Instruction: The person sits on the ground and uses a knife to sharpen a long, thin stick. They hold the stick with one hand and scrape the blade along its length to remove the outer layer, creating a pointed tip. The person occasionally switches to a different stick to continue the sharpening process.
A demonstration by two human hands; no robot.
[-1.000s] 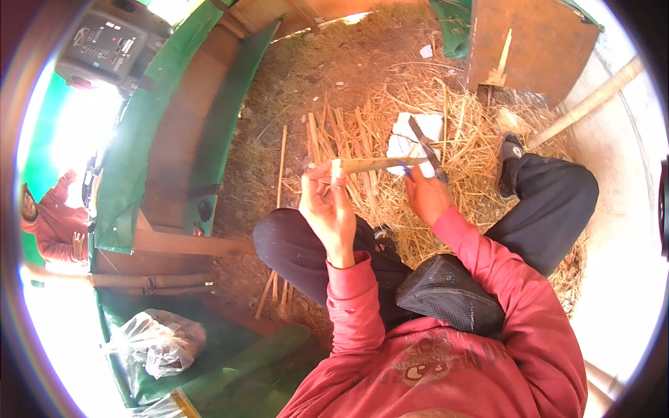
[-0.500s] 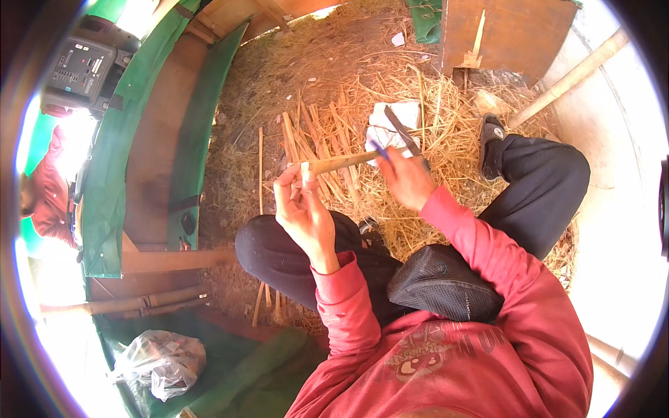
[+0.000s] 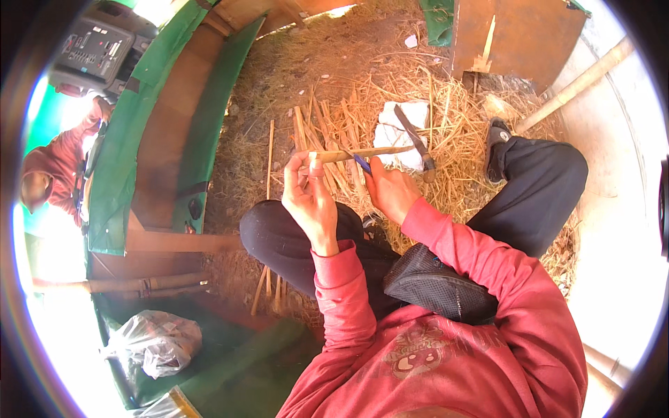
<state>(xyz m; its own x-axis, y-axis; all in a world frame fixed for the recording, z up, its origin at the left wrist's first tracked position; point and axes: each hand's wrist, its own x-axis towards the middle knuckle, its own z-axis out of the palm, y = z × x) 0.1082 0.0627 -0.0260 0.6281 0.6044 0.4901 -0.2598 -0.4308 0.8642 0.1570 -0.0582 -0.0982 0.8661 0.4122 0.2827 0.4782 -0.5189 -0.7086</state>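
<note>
My left hand [image 3: 309, 203], raised over my bent knee, pinches the near end of a pale bamboo strip [image 3: 382, 151], which points away to the right. In my right hand [image 3: 394, 192] is a small blue-handled knife [image 3: 362, 164]. Its thin blade lies against the strip, a short way beyond my left fingers. Beyond the strip's tip, a larger dark-bladed knife [image 3: 410, 127] with a wooden handle rests across a white block [image 3: 385, 129] on the ground.
Split bamboo pieces [image 3: 306, 125] and loose shavings [image 3: 446, 111] cover the ground ahead. A black mesh cap [image 3: 442, 285] sits on my lap. Green-covered boards stand left, with a plastic bag [image 3: 157, 341] below. Another person [image 3: 59, 167] is beyond them. A pole [image 3: 578, 83] leans at right.
My right hand with the blue-handled knife has moved left along the bamboo strip, toward my left hand. My left hand keeps its grip. The whole view has shifted slightly.
</note>
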